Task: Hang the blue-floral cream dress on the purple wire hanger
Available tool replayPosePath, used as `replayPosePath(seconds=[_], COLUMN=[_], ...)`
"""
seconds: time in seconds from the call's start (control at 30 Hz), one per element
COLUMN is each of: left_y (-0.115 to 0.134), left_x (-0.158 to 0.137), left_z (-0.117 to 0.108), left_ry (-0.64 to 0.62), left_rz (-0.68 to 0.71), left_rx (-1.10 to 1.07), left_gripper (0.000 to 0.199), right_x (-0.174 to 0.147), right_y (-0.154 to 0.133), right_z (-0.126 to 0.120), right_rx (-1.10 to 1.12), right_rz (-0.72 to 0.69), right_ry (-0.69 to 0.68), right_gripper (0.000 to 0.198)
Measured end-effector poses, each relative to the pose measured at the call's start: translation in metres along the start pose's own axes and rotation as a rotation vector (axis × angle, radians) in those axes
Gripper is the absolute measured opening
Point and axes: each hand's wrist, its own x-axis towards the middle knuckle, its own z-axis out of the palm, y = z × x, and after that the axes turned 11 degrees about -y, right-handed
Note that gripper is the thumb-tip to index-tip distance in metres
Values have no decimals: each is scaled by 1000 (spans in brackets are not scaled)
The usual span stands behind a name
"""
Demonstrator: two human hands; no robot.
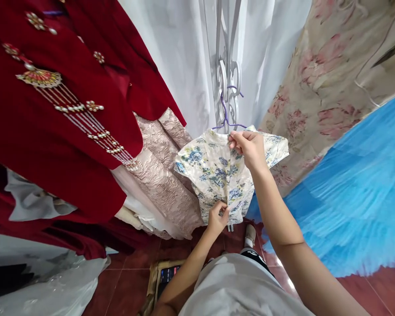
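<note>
**Blouse on purple hanger, pinched at two points**

Right hand: grip pinches neckline, front centre. Left hand: grip pinches front edge near hem. Blouse hangs between red garment and blue garment.

Garment: cream short-sleeved top with blue floral print, on thin purple hanger.
Right hand: fingers pinching the top's centre edge near the neckline.
Left hand: fingers pinching the centre edge near the hem.
Left side: dark red velvety garment with beaded tassel ornament; textured pale-pink fabric.
Right side: beige fabric with pink flowers; bright blue tulle fabric.
Far side: white drapery.
</note>
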Motion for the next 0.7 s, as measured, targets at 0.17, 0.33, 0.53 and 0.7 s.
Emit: replayPosePath(seconds=[0.17, 0.33, 0.53, 0.7], left_y=[31, 101, 134, 133], left_x=[61, 149, 187, 184], left_z=[-25, -77, -96, -91], left_ry=[195, 229, 134, 197], left_rz=[193, 385, 406, 419], left_rx=[-9, 90, 302, 166], left_gripper=[20, 34, 12, 10], right_x=[-7, -12, -10, -14], right_y=[-3, 0, 13, 29], right_z=[-13, -20, -21, -14], right_rx=[5, -5, -66, -104], right_rz=[33, 18, -18, -51], right_ry=[-42, -72, -86, -60], right_gripper=[28, 23, 24, 33])
